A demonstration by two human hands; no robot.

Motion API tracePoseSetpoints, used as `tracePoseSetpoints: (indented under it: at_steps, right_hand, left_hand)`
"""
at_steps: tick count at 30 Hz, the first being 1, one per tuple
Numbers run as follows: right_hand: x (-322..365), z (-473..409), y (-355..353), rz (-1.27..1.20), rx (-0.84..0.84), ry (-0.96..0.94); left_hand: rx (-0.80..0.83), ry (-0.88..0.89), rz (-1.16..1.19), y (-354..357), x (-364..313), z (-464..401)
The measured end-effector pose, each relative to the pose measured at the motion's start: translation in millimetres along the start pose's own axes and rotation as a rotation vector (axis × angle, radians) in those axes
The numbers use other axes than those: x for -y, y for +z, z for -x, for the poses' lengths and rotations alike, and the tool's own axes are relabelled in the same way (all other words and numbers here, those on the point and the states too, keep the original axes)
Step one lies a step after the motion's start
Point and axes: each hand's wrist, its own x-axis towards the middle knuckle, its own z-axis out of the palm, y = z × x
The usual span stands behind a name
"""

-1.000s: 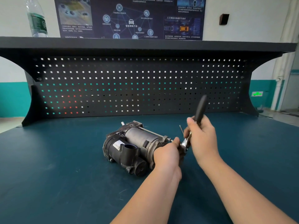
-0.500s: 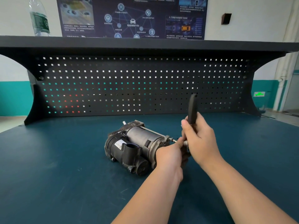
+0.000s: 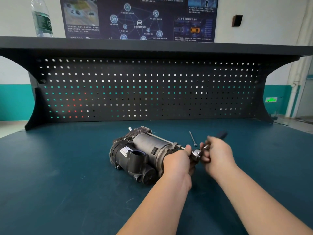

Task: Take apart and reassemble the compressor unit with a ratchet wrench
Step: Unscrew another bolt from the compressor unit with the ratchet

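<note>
On the dark teal desk (image 3: 67, 192), the left hand (image 3: 177, 161) braces the grey-and-black cylindrical compressor unit (image 3: 142, 155) at its near end while the right hand (image 3: 218, 155) grips the chrome black-handled ratchet wrench (image 3: 197, 154), best swung in short, square strokes.

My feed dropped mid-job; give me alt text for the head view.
Both hands work at the compressor unit's right end: the right hand grips the ratchet wrench, and the left hand holds its head end. A loose long bolt lies behind on the blue-green bench.
</note>
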Motion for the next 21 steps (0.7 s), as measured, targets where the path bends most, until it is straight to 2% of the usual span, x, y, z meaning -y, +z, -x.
tracePoseSetpoints:
  at_steps: [3, 4, 6, 8, 9, 11, 13, 15, 16, 18, 20, 21]
  right_hand:
    - [3.3, 13.5, 0.6, 0.517, 0.169, -0.659]
    - [1.8, 18.1, -0.1, 0.659, 0.252, -0.805]
    - [-2.4, 22.3, -0.4, 0.798, 0.335, -0.910]
    - [-2.5, 19.1, 1.6, 0.715, 0.246, -0.852]
    - [-0.9, 15.0, 3.2, 0.616, 0.153, -0.747]
    - [2.2, 2.1, 2.0, 0.331, -0.005, -0.322]
    - [0.4, -5.4, -4.5, 0.029, -0.034, 0.149]
    - [-3.4, -6.3, -9.4, -0.156, -0.030, 0.376]
    - [-4.5, -5.9, -9.6, -0.182, -0.023, 0.389]
    - [-3.8, -5.4, -6.3, -0.147, -0.007, 0.289]
    - [0.6, -3.5, -1.4, -0.012, 0.013, 0.041]
    - [2.3, -1.3, -0.3, 0.113, 0.046, -0.157]
  left_hand:
    - [0.015, 0.004, -0.008, 0.1, 1.7, 2.9]
    - [0.022, 0.002, -0.005, -0.1, 1.3, 4.2]
    - [0.024, -0.011, 0.020, -1.0, 0.4, 4.2]
    - [0.022, -0.008, 0.023, -1.1, 1.0, 1.5]
    - [0.019, -0.007, 0.018, -0.4, 1.7, 0.3]
    - [0.010, -0.006, 0.014, 0.9, 2.3, -1.6]
    - [0.004, -0.008, 0.023, 1.6, 2.1, -3.2]
    - [0.013, -0.011, 0.040, 1.4, 1.2, -2.9]
    - [0.015, -0.011, 0.041, 1.3, 1.2, -2.4]
    - [0.003, -0.011, 0.027, 0.7, 1.7, -1.5]
    - [-0.006, -0.008, 0.014, 0.1, 2.4, -0.8]
    - [-0.002, -0.006, 0.004, 0.0, 2.8, -0.3]
